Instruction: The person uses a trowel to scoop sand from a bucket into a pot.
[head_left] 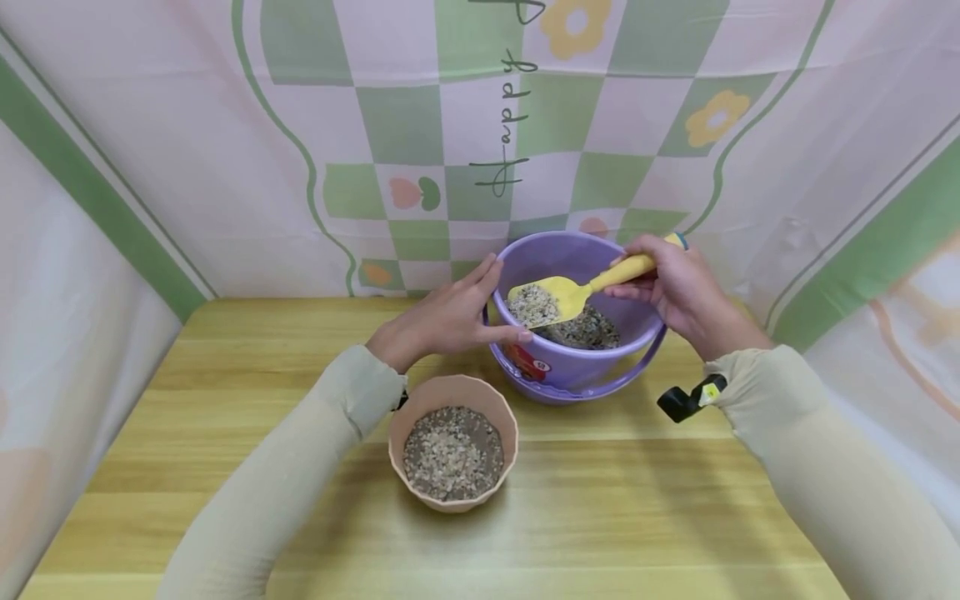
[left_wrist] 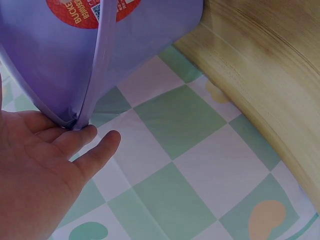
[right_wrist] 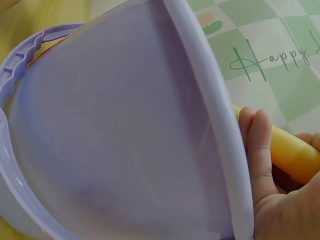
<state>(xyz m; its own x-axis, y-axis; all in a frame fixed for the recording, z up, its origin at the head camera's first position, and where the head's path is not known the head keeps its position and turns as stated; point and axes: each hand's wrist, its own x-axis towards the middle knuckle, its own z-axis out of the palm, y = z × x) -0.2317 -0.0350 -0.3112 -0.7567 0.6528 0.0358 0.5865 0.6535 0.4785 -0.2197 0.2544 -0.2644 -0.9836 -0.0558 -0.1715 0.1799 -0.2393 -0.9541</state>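
Checked green-and-white cloth (head_left: pixel 480 125) hangs across the top of the frame, with "Happy" running up it sideways, and a wooden table (head_left: pixel 615 517) fills the lower part. Just right of centre stands a purple bucket (head_left: pixel 573 372), a red label (head_left: pixel 528 364) on its front and its handle (head_left: pixel 581 395) hanging down round the outside. At its left rim my left hand (head_left: pixel 453 312) is spread, fingers fairly straight, thumb laid over the front edge. My right hand (head_left: pixel 682 287), at the bucket's upper right, grips the yellow scoop (head_left: pixel 576 297) by its handle; the blade is over the bucket's mouth, carrying pale grit (head_left: pixel 534 306). Darker grit (head_left: pixel 591 329) lies in the bucket below. Nearer me, at lower centre, a peach bowl (head_left: pixel 457 389) sits apart from the bucket, also holding grit. Light sleeves (head_left: pixel 288 471) cover both my arms.
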